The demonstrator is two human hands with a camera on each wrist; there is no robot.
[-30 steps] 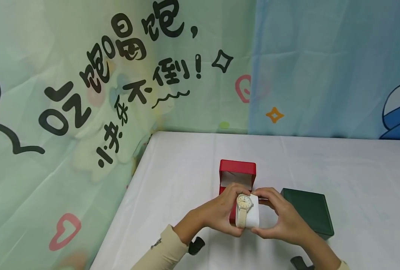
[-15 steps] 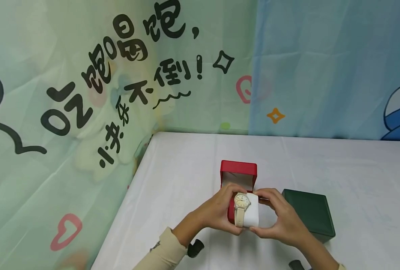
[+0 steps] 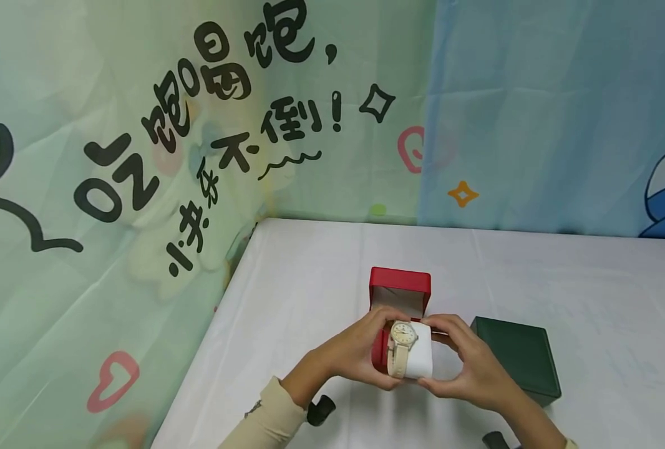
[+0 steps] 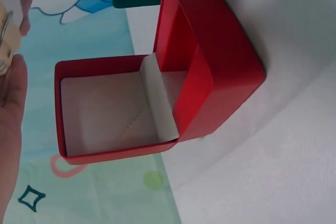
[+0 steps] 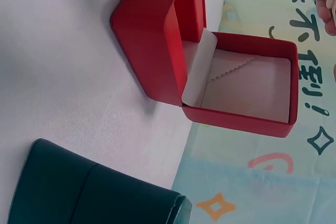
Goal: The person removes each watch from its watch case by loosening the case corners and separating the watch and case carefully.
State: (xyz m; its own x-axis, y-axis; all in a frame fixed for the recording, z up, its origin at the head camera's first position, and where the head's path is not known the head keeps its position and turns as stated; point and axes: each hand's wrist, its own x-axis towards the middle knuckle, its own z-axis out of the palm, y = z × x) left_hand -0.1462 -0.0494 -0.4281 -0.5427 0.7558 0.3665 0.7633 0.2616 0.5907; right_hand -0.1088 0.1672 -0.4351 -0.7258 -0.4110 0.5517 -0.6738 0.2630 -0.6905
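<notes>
Cushion [image 3: 422, 357] bearing watch [image 3: 403, 340]: left hand [image 3: 360, 352], right hand [image 3: 479, 372] pinching.

From the head, facing forward and down, set farther back — from both wrists, close, turned sideways, sharing the open red watch box [image 4: 226, 72].
</notes>
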